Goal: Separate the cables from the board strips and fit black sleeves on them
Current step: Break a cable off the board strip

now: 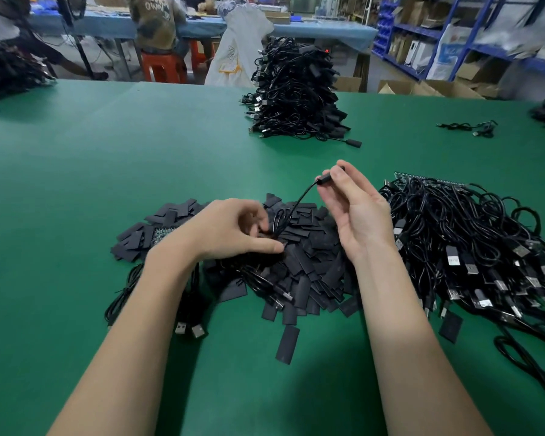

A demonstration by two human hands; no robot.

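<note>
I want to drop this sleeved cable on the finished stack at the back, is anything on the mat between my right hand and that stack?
Nothing visible. The right hand holds the sleeved cable end above the loose black sleeves, and the green mat between it and the finished stack lies bare. Only one sleeved end trails out at that stack's foot.
</note>
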